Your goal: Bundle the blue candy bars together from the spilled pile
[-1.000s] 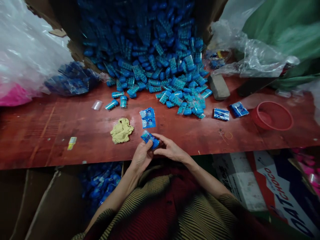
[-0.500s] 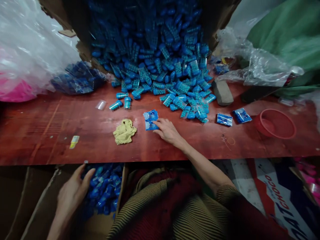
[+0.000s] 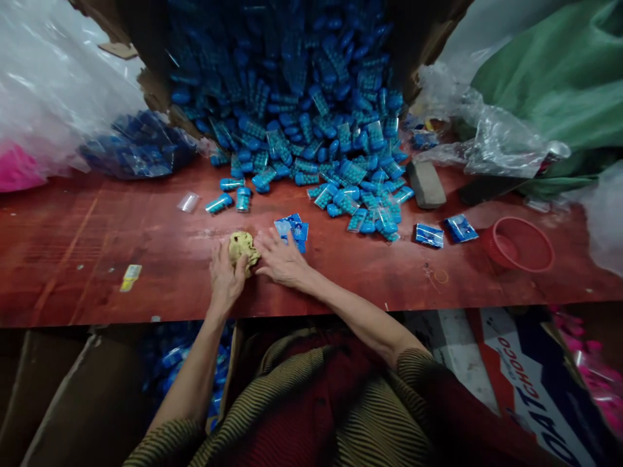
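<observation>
A crumpled pale-yellow lump point(image 3: 243, 249), perhaps putty or cloth, lies on the red table between my hands. My left hand point(image 3: 226, 275) rests against its left side, thumb and fingers apart around that edge. From the right, my right hand point(image 3: 282, 259) reaches to the lump with fingers stretched out; its fingertips appear to touch it. Just behind the right hand are several small blue packets point(image 3: 296, 228), overlapping and partly covered by the fingers. Neither hand has lifted anything off the table.
A big heap of blue-capped bottles with blue beads point(image 3: 311, 143) spills from a carton at the back. Two blue packs point(image 3: 429, 235), a red basket point(image 3: 520, 243), a grey block point(image 3: 426, 185) and a yellow-white tag point(image 3: 130, 277) lie about. Below the table edge sits a box of blue packets point(image 3: 175, 357).
The blue packet held in both hands earlier has left them. My left hand went down by the lower box, then up to the yellow lump. My right hand moved left from the packets.
</observation>
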